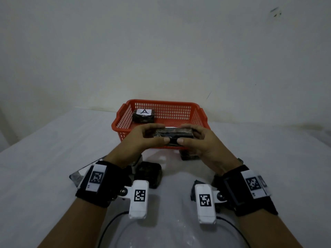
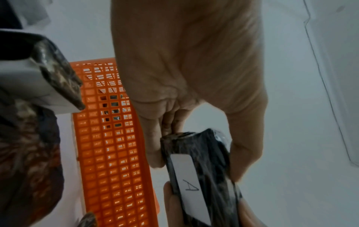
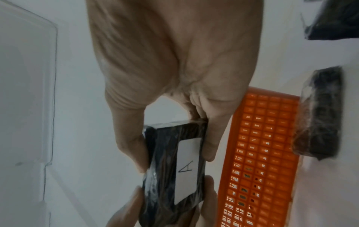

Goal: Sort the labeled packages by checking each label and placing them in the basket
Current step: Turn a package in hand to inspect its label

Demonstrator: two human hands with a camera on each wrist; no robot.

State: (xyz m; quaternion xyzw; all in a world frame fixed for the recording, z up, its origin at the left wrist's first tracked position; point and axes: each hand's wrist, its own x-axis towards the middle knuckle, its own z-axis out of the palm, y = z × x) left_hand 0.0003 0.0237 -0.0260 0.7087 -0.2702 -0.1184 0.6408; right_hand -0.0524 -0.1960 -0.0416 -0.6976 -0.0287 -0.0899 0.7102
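Both sets of fingers [image 1: 157, 126] pinch one black-wrapped package [image 1: 172, 136], left hand [image 1: 146, 138] and right hand [image 1: 198, 142] at opposite ends, its long axis crosswise, just before the orange basket [image 1: 125, 111] (label "A" [image 3: 187, 169] facing away). Another "A" package [image 1: 143, 115] lies inside; more wait on the white bench [image 1: 53, 140] before a bare wall.

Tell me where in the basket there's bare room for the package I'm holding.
The basket floor right of the A package, out to the right wall, is bare. The back-left corner is taken. Both hands, left and right, grip the held package over the front rim. On the table, near the wrists, loose packages crowd.
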